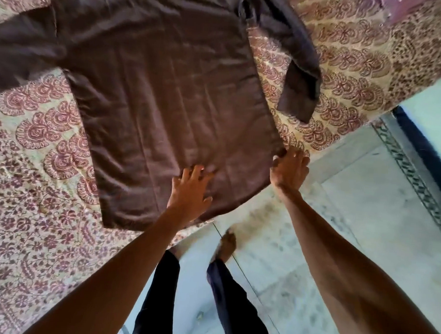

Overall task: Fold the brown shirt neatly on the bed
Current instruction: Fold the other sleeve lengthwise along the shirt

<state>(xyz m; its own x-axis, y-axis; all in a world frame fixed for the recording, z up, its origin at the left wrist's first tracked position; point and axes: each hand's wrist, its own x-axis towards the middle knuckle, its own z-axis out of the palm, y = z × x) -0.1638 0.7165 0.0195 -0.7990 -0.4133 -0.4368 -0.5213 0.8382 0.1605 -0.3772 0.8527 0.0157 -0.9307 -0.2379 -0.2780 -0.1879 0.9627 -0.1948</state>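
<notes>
The brown shirt (162, 92) lies spread flat on the bed (33, 208), its hem toward me and partly over the bed's edge. One sleeve stretches off to the left, and the other sleeve (299, 76) lies bent to the right. My left hand (191, 188) presses flat on the hem with fingers spread. My right hand (289, 168) is at the shirt's lower right corner, fingers curled on the fabric edge.
The bed has a cream cover with a maroon floral print. A pale tiled floor (352, 212) lies to the right and below. My legs in dark trousers and a bare foot (226, 246) stand by the bed's edge. A dark strip (424, 152) runs along the far right.
</notes>
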